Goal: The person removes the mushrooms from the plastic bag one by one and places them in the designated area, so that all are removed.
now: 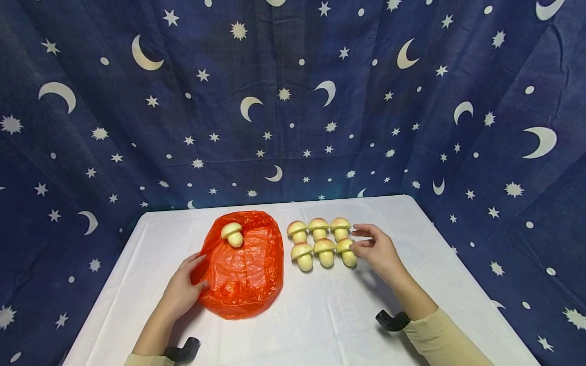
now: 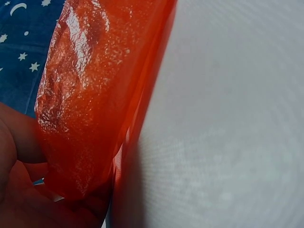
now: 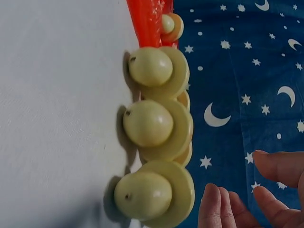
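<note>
A red plastic bag [image 1: 242, 272] lies spread wide with its mouth up, and one toy mushroom [image 1: 232, 234] rests inside near its far left side. My left hand [image 1: 182, 287] holds the bag's left edge; in the left wrist view the red film [image 2: 90, 95] passes between thumb and fingers. Several more toy mushrooms, pale yellow with reddish cap tops, lie right of the bag in two rows. At the right end of these rows is my right hand [image 1: 374, 249], fingers apart and bent, nothing held. Its fingertips overlap the front right mushroom [image 1: 349, 258] in the head view; contact cannot be told.
A white cloth covers the table [image 1: 320, 325]. Behind it and along the sides hangs a dark blue curtain [image 1: 293, 147] with moons and stars. Black curved pieces [image 1: 392, 321] sit at both wrists.
</note>
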A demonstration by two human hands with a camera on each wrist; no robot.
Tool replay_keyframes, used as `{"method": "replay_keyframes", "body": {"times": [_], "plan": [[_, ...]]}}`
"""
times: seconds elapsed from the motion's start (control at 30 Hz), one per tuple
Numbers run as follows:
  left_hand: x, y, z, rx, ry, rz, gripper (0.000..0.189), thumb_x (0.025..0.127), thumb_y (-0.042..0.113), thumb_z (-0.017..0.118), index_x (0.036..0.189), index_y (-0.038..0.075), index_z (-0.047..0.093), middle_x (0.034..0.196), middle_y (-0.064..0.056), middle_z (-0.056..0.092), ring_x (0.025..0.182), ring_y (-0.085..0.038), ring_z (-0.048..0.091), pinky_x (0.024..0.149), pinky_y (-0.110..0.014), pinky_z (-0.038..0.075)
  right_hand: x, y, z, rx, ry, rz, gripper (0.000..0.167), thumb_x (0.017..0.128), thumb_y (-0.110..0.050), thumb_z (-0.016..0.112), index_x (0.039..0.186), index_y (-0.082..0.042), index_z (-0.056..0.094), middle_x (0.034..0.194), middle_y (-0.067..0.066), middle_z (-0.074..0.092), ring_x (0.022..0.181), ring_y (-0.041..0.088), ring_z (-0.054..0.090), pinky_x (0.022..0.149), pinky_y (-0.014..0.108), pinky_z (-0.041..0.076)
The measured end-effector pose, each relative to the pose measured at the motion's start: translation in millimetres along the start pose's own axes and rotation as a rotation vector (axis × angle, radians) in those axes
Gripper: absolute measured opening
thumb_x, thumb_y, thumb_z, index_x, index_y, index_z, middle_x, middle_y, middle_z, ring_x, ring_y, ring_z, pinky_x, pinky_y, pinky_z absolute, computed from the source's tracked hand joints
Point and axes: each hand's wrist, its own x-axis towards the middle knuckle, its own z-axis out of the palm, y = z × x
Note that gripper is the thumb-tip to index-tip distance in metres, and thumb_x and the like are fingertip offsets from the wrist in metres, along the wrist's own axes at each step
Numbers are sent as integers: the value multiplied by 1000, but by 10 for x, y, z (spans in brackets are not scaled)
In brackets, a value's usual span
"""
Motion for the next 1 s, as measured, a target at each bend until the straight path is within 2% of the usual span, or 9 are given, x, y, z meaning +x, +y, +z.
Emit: {"method": "replay_keyframes", "body": {"times": [0.33, 0.63, 0.83, 1.0], "plan": [[3, -9, -1, 5, 1, 7, 72, 95, -1, 70, 161, 1, 44, 174, -22, 29, 161, -51, 28, 126, -70, 31, 20, -87, 168, 21, -29, -27, 56, 93, -1, 77, 146, -2, 58, 143, 30, 63, 99, 14, 72, 78, 18, 61], [7, -4, 1, 13, 2, 4, 71, 95, -1, 70, 161, 1, 44, 175, -22, 29, 161, -51, 28, 127, -70, 30, 74, -198, 356, 88, -52, -32, 58, 92, 3, 76, 146, -2, 58, 143, 29, 61, 100, 15, 72, 80, 18, 61], [24, 17, -5, 11, -1, -5, 72, 95, 0, 71, 162, 2, 44, 174, -22, 29, 160, -52, 28, 125, -71, 32, 145, -287, 514, 141, -57, -38, 59, 90, 1, 77, 146, -3, 59, 142, 30, 61, 99, 13, 72, 77, 19, 61], [21, -1, 1, 5, 0, 2, 72, 95, -2, 70, 162, 1, 44, 174, -22, 29, 161, -52, 28, 127, -70, 30, 181, -377, 661, 183, -85, -43, 60, 89, 3, 77, 145, -3, 60, 141, 28, 63, 101, 17, 72, 78, 18, 61]]}}
